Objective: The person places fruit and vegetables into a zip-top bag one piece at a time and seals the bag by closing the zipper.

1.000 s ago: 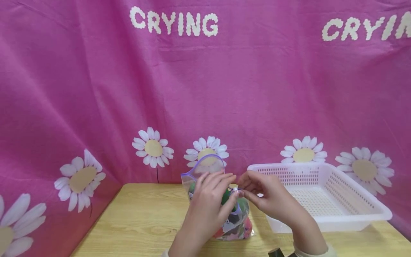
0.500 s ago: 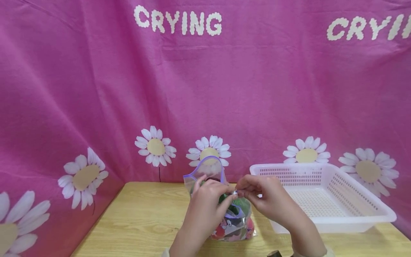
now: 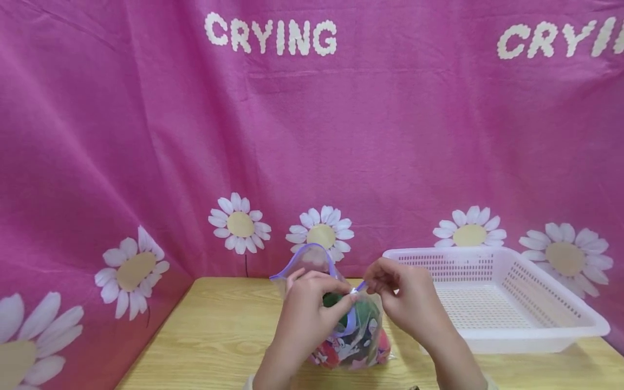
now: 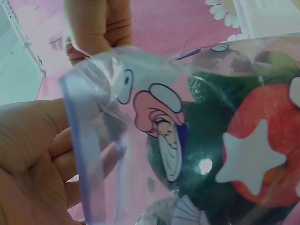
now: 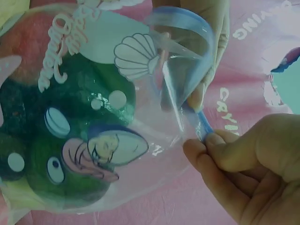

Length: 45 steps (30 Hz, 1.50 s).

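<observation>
A clear zip bag (image 3: 363,330) with cartoon prints and a purple-blue zip rim stands on the table, its mouth partly spread. Dark green (image 5: 70,187) and red round things (image 4: 262,154) show through its film; their kind is unclear. With thumb and forefinger, my left hand (image 3: 307,306) pinches the rim at a small white slider (image 3: 354,291). Its other fingers lie at the bag's mouth. Just to the right, my right hand (image 3: 409,295) pinches the end of the zip strip (image 5: 204,126) between thumb and fingertips, which the right wrist view shows up close.
A white perforated plastic basket (image 3: 536,330) stands right of the bag, behind the right hand. The wooden table (image 3: 209,330) meets a pink cloth backdrop (image 3: 390,135) with daisies and lettering. A small dark object (image 3: 414,388) barely shows at the bottom edge.
The right hand has drawn slightly away from the left, baring a short stretch of purple strip between them. The bag's mouth leans a little more to the left.
</observation>
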Each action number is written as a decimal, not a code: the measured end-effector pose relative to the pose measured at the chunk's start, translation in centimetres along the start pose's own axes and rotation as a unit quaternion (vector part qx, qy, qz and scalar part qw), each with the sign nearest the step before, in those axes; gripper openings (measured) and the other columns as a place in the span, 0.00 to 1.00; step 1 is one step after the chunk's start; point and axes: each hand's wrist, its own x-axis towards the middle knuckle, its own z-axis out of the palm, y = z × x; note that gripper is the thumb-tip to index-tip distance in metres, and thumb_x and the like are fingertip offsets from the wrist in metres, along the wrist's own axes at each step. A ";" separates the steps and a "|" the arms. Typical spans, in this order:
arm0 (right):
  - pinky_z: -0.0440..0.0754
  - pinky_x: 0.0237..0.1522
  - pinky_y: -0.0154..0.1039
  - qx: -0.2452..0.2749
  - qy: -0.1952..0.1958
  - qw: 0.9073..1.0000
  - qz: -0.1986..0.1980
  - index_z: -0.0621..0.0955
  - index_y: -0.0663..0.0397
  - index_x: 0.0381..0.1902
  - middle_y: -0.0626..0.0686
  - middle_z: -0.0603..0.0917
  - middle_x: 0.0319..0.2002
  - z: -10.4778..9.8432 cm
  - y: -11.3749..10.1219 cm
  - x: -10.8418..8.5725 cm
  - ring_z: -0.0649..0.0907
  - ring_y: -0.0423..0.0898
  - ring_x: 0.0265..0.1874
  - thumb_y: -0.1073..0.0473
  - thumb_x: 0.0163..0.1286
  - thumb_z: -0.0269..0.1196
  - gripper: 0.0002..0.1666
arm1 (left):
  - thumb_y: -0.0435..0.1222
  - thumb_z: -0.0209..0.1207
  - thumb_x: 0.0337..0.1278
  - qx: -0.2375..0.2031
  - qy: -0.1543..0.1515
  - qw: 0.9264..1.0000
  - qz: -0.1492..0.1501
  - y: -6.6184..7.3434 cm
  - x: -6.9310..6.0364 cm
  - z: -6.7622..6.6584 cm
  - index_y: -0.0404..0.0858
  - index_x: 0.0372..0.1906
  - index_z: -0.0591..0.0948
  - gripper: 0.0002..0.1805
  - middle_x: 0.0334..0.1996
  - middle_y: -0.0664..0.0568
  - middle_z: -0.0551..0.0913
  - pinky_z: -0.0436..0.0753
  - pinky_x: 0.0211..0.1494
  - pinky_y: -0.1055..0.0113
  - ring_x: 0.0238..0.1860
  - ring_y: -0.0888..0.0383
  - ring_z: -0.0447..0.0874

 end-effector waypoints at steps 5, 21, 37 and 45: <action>0.82 0.26 0.31 -0.013 0.012 1.000 0.022 0.83 0.48 0.26 0.39 0.85 0.23 -0.4 0.3 0.3 0.83 0.37 0.23 0.84 0.53 0.64 0.23 | 0.42 0.74 0.54 -0.002 -0.011 1.000 -0.030 0.0 0.0 -0.3 0.47 0.33 0.93 0.04 0.31 0.65 0.89 0.60 0.68 0.41 0.44 0.64 0.82; 0.76 0.29 0.21 -0.059 0.049 0.992 -0.099 0.85 0.50 0.27 0.39 0.85 0.26 -1.0 0.7 0.4 0.79 0.31 0.25 0.82 0.48 0.71 0.21 | 0.42 0.75 0.52 0.103 0.084 0.991 0.032 0.9 -0.1 1.5 0.47 0.37 0.91 0.07 0.33 0.62 0.90 0.64 0.66 0.38 0.44 0.59 0.83; 0.74 0.26 0.19 -0.093 0.173 0.979 0.061 0.85 0.55 0.28 0.47 0.85 0.24 -1.6 1.9 0.8 0.80 0.39 0.24 0.77 0.57 0.69 0.12 | 0.39 0.75 0.51 0.068 0.050 0.994 -0.063 -3.2 0.7 -3.2 0.48 0.32 0.92 0.03 0.38 0.60 0.91 0.59 0.67 0.38 0.50 0.57 0.82; 0.72 0.28 0.16 -0.096 0.211 0.965 0.120 0.86 0.58 0.31 0.52 0.86 0.25 -4.2 4.7 0.5 0.76 0.27 0.24 0.73 0.62 0.69 0.06 | 0.37 0.73 0.55 0.031 0.004 0.989 -0.144 -4.8 0.5 -6.2 0.49 0.36 0.92 0.04 0.35 0.62 0.90 0.77 0.32 0.62 0.28 0.63 0.77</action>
